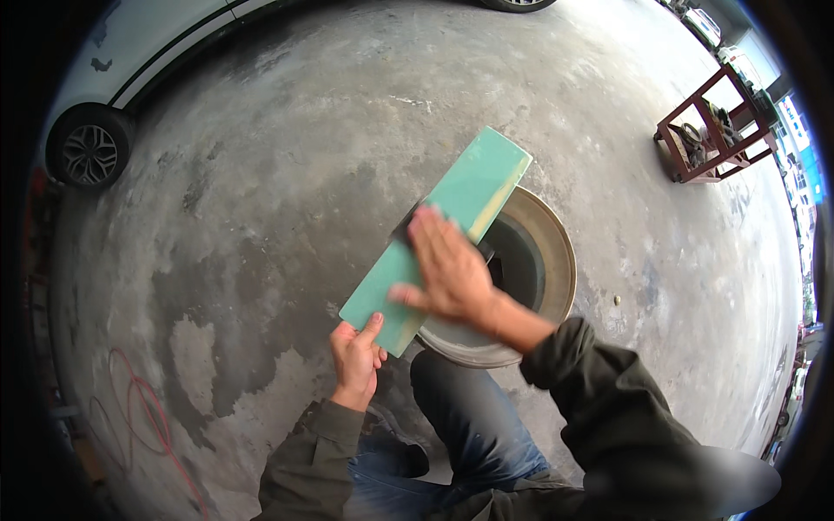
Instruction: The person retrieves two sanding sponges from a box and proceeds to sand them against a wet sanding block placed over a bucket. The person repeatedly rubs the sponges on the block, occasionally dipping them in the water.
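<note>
A long flat green board (469,187) lies tilted across a round metal disc (556,260) that rests on the concrete floor. My left hand (356,358) grips the board's near end, thumb on top. My right hand (447,271) lies flat on the board's middle, fingers spread, pressing a dark pad against it. The pad mostly hides under my fingers. The disc has a dark open centre and a tan-coloured rim. My knee in blue jeans sits just below the disc.
A white car with a dark wheel (87,154) stands at the upper left. A reddish metal frame stand (712,126) with parts in it is at the upper right. A red cable (143,417) loops on the stained concrete (261,217) at lower left.
</note>
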A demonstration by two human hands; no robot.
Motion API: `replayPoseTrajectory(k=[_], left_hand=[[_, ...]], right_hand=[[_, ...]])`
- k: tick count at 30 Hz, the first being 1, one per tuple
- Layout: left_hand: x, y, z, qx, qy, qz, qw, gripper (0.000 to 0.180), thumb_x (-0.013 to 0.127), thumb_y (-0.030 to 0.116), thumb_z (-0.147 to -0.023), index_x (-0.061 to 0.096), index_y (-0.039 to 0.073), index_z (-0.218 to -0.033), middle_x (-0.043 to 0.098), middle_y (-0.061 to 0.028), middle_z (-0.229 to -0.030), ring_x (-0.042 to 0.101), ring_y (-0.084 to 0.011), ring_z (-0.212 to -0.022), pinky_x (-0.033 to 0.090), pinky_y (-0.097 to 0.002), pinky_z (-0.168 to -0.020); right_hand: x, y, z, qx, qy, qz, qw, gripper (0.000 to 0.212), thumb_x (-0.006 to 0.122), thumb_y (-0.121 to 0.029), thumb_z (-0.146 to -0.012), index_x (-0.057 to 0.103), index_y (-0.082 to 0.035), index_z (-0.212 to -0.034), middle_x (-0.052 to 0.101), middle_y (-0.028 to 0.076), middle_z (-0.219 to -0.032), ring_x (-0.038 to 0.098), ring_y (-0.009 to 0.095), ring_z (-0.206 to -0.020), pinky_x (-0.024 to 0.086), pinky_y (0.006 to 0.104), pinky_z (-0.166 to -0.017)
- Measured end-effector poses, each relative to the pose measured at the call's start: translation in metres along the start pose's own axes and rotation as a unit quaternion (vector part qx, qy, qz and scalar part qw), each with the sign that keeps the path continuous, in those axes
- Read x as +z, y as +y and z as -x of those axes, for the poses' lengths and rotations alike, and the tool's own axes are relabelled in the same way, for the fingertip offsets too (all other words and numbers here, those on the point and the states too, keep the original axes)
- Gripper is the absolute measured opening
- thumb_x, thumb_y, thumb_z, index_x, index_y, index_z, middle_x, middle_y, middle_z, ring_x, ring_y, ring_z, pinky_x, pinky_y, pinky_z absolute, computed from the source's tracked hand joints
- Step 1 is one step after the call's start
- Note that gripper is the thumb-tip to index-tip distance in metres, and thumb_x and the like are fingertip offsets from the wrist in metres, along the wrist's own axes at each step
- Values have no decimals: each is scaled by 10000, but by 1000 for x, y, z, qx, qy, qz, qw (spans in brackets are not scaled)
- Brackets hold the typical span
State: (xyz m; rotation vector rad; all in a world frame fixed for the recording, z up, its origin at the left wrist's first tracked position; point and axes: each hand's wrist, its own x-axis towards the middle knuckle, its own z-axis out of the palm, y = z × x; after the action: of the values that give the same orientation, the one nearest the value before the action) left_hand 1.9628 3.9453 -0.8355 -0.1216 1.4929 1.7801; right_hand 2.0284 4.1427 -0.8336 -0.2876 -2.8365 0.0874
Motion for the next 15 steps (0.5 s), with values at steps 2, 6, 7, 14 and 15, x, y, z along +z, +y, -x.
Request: replayPoseTrajectory(k=[2, 6, 7, 14, 15], left_hand=[[-4, 3, 2, 5, 17, -13, 1000, 154, 678, 139, -964, 613, 7, -917, 624, -29, -767, 402, -63, -450, 390, -258, -474], [5, 4, 5, 21, -19, -6, 1000, 137, 661, 128, -973, 618, 15, -908, 613, -18, -745, 397, -60, -453, 387, -255, -482], [9, 4, 5, 12, -17, -7, 1000, 138, 660, 129, -974, 621, 14, -908, 612, -17, -744, 395, -59, -453, 386, -255, -483], [-4, 1, 8, -2, 5, -13, 1000, 124, 652, 131, -977, 629, 23, -921, 575, 11, -673, 384, -53, -442, 385, -250, -492], [2, 3, 8, 0, 1, -10, 1000, 115, 646, 132, -981, 631, 30, -929, 553, 24, -634, 381, -50, -439, 384, -246, -495]], right_hand=[[-4, -20, 13, -110, -17, -94, 989, 959, 450, -703, -916, 439, 114, -1419, 413, 256, -1523, 372, 362, -1448, 289, 462, -1196], [-3, 80, -19, -41, -19, -45, 998, 893, 479, -648, -935, 417, 77, -1454, 371, 242, -1557, 340, 354, -1465, 252, 454, -1212], [-4, 100, -29, 14, -1, 0, 1000, 894, 473, -650, -937, 409, 70, -1464, 364, 244, -1560, 317, 358, -1476, 233, 455, -1218], [8, -14, 10, -149, -67, -157, 974, 1032, 450, -765, -890, 349, 57, -1504, 280, 241, -1604, 260, 353, -1505, 200, 459, -1233], [6, 16, -1, -103, -77, -132, 983, 984, 445, -735, -913, 349, 43, -1508, 275, 232, -1609, 243, 346, -1511, 184, 445, -1240]])
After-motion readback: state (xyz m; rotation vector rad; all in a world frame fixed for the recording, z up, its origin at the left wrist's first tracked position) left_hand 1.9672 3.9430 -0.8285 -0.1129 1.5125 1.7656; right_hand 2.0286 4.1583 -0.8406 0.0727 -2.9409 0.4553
